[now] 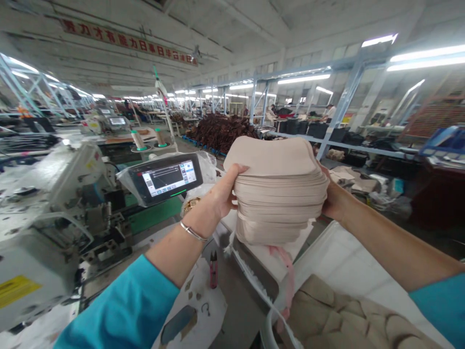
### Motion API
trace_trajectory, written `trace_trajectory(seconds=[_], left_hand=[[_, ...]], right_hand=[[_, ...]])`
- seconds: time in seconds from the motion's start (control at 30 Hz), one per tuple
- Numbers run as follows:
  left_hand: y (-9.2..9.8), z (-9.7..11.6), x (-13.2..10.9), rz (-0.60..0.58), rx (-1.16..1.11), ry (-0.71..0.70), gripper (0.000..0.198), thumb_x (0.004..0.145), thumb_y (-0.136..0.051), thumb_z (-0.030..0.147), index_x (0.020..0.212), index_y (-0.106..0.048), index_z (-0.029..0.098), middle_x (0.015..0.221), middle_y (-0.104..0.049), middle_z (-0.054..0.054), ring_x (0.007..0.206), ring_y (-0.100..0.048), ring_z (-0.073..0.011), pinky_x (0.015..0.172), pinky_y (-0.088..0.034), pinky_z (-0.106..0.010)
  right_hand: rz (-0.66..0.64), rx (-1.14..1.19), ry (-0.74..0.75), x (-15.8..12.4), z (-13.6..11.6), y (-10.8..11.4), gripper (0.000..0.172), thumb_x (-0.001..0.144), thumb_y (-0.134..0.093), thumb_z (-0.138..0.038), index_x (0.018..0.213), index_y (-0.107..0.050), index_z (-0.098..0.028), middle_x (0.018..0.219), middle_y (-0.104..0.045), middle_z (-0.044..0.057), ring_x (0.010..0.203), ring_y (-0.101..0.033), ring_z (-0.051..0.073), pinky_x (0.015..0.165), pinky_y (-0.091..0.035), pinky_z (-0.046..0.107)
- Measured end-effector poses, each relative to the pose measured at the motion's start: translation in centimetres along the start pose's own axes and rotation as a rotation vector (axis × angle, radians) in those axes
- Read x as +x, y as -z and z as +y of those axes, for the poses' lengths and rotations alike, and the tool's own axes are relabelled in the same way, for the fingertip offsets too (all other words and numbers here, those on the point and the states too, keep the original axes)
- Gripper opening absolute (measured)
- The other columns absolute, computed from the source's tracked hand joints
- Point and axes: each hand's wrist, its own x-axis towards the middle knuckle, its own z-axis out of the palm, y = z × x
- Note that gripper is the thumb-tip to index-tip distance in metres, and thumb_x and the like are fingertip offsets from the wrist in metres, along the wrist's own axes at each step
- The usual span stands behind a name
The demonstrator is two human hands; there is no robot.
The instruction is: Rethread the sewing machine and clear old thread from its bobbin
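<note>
A tall stack of beige cut pieces [279, 194] with rounded corners stands in front of me, between my two hands. My left hand [228, 191] grips its left side, the thumb lying over the top edge. On the right side my right hand [330, 196] presses against the stack, most of its fingers hidden behind it. Under the stack a white surface [303, 237] shows in part, with a pink strip [286, 264] hanging below. Lower right, a white bin [337, 247] holds several folded beige pieces [337, 310].
At left stands a sewing machine [47, 218] with a lit control screen [167, 177] beside it. Red-handled snips [213, 274] lie on the table near my left forearm. Thread cones [138, 139] stand behind the screen. Further back is a dark brown heap [221, 133].
</note>
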Motion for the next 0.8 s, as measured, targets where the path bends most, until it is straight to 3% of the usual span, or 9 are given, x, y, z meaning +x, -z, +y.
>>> trace_trajectory(seconds=[0.17,0.3,0.5,0.67,0.8], left_hand=[[-0.5,0.1,-1.0,0.040,-0.086,-0.073,0.039,0.067,-0.070,0.055,0.088,-0.065,0.023,0.083,-0.068,-0.003,0.079,-0.058,-0.0224,0.066,-0.044,-0.033],[-0.6,0.0,-0.8,0.034,-0.139,-0.078,0.034,0.069,-0.070,0.051,0.082,-0.065,0.021,0.078,-0.070,-0.004,0.076,-0.062,-0.0228,0.063,-0.044,-0.032],[-1.4,0.4,-0.7,0.001,-0.153,-0.189,0.029,0.072,-0.069,0.044,0.086,-0.066,0.018,0.085,-0.073,-0.005,0.086,-0.066,-0.0225,0.077,-0.050,-0.031],[-3.5,1.9,-1.4,-0.034,-0.157,-0.304,0.029,0.070,-0.071,0.041,0.089,-0.065,0.019,0.086,-0.073,-0.003,0.093,-0.068,-0.0260,0.085,-0.053,-0.035],[-6.0,3.4,-2.5,-0.097,-0.171,-0.393,0.025,0.076,-0.068,0.035,0.095,-0.065,0.019,0.090,-0.072,-0.002,0.103,-0.067,-0.0274,0.089,-0.053,-0.035]], right_hand=[[-0.091,0.048,0.094,-0.1,-0.3,-0.9,0.042,0.094,-0.046,-0.062,0.094,-0.073,-0.029,0.079,-0.077,-0.001,0.089,-0.073,0.023,0.084,-0.060,0.032],[-0.171,0.047,0.110,0.1,-0.2,-1.7,0.045,0.090,-0.050,-0.065,0.099,-0.072,-0.027,0.080,-0.078,-0.001,0.091,-0.073,0.024,0.085,-0.060,0.036],[-0.121,0.132,0.219,-0.7,-0.2,-2.1,0.047,0.099,-0.040,-0.058,0.099,-0.073,-0.025,0.086,-0.079,-0.001,0.099,-0.071,0.023,0.091,-0.057,0.035],[-0.114,0.118,0.451,-2.9,-2.9,-2.4,0.048,0.104,-0.031,-0.050,0.093,-0.072,-0.028,0.096,-0.078,-0.004,0.110,-0.068,0.021,0.092,-0.056,0.035],[0.013,0.053,0.522,-4.4,-5.0,-1.4,0.049,0.104,-0.026,-0.048,0.097,-0.071,-0.029,0.108,-0.076,-0.005,0.113,-0.066,0.022,0.089,-0.056,0.038]])
